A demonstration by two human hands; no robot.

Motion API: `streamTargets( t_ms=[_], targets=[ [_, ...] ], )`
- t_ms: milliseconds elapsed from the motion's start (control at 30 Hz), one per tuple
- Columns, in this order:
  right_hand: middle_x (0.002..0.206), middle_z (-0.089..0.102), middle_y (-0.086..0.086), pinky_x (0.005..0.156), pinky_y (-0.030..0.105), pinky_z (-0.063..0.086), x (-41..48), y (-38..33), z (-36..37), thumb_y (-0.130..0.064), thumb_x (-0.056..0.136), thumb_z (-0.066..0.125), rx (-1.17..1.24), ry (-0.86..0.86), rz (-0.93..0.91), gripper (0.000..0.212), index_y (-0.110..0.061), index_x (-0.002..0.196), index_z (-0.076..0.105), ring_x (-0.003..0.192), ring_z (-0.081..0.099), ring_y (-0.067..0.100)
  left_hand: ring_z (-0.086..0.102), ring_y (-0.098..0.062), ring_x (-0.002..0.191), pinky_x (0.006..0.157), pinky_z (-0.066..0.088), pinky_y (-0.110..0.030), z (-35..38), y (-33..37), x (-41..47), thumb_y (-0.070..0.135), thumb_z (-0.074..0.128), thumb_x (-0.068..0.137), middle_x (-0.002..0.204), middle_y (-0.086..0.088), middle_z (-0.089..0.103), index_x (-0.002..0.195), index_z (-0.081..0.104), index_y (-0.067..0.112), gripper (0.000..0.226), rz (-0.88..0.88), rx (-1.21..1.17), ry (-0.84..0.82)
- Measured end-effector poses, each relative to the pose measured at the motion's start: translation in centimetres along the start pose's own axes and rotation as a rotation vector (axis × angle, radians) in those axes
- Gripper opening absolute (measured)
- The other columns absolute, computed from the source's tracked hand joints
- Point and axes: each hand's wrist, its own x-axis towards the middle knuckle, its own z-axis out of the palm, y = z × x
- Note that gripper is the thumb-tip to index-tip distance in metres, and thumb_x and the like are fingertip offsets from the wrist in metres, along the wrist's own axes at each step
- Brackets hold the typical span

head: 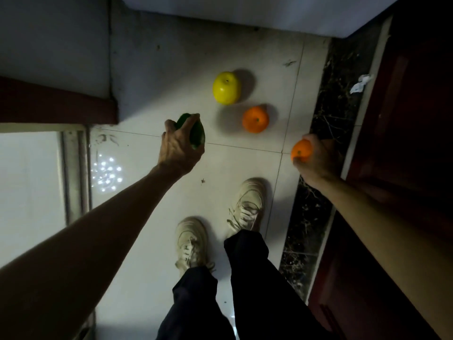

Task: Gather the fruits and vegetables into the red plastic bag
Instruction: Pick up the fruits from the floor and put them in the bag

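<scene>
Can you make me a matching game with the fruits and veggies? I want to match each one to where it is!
Things:
1. yellow apple
2. green vegetable
3. orange with no hand on it
4. the other orange

Places:
A. in the right hand
B. on the floor, farthest from the shoes
C. in the left hand
D. on the floor, between the apple and the right hand

Pairs: 1-B, 2-C, 3-D, 4-A
</scene>
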Motion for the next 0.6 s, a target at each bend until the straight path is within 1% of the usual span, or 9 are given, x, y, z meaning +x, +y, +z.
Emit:
streamTargets(
  t_ms=[67,133,200,333,500,600],
  targets=[
    [0.139,0.031,0.013,0.094,0.045,0.046,-4.0,-1.8,-2.2,-0.020,0.081,0.067,0.083,-0.003,-0.036,0.056,-0.031,0.130,0.043,0.121,0.039,0.039,0.052,-0.045,0.102,0.088,0.051,-0.047,-3.2,2.1,-3.1,0.029,0.068,0.084,0.122,-0.023,0.042,0.142,0.036,0.025,0.066,0.010,-0.002,-0.006],
    [0.140,0.031,0.013,0.083,0.034,0.043,-8.0,-3.7,-4.7,-0.019,0.082,0.067,0.147,-0.008,-0.071,0.055,-0.027,0.131,0.043,0.121,0.041,0.035,0.053,-0.044,0.102,0.087,0.050,-0.045,-6.5,4.3,-6.3,0.030,0.068,0.084,0.121,-0.022,0.043,0.142,0.037,0.025,0.067,0.018,-0.012,-0.012],
    [0.139,0.033,0.012,0.079,0.029,0.038,-12.1,-5.4,-7.2,-0.019,0.083,0.066,0.208,-0.010,-0.114,0.054,-0.025,0.132,0.044,0.119,0.043,0.033,0.053,-0.042,0.103,0.087,0.049,-0.043,-10.0,6.6,-9.4,0.031,0.069,0.083,0.120,-0.021,0.043,0.142,0.037,0.026,0.068,0.031,-0.021,-0.022],
    [0.134,0.035,0.012,0.083,0.034,0.043,-19.9,-7.7,-11.6,-0.022,0.081,0.068,0.302,-0.004,-0.188,0.054,-0.027,0.130,0.044,0.118,0.043,0.032,0.052,-0.041,0.106,0.086,0.050,-0.043,-16.7,10.6,-15.3,0.031,0.070,0.082,0.122,-0.020,0.043,0.143,0.035,0.029,0.070,0.044,-0.019,-0.056],
    [0.134,0.038,0.011,0.087,0.031,0.039,-29.5,-8.8,-17.5,-0.021,0.080,0.069,0.359,0.098,-0.236,0.056,-0.026,0.131,0.046,0.118,0.043,0.029,0.054,-0.040,0.104,0.085,0.049,-0.042,-23.4,14.6,-23.1,0.032,0.069,0.081,0.121,-0.017,0.043,0.142,0.034,0.031,0.071,0.157,0.015,-0.107],
    [0.136,0.035,0.009,0.096,0.041,0.043,-35.4,-8.3,-21.2,-0.015,0.075,0.072,0.405,0.204,-0.247,0.062,-0.029,0.130,0.046,0.123,0.041,0.029,0.055,-0.043,0.100,0.086,0.049,-0.044,-26.5,16.7,-27.2,0.031,0.070,0.079,0.118,-0.017,0.045,0.141,0.037,0.031,0.071,0.247,0.022,-0.150]
  ],
)
